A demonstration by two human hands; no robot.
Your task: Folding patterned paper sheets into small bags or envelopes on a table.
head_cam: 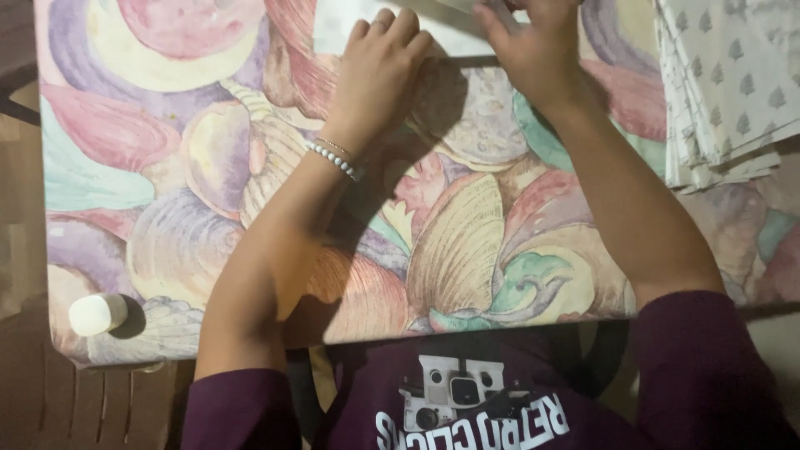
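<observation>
While both hands press flat, left hand (379,62) and right hand (533,46) pin a thin, floppy paper sheet (333,25), probably best handled by its edges.

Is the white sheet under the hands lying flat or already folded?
Cannot tell: the white sheet lies at the frame's top edge, mostly covered by the left hand and right hand.

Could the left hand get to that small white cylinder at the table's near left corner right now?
Probably yes: the white cylinder stands alone on the table, nothing lying between. But the left hand is pressing on the pale sheet, so it must let go first.
</observation>
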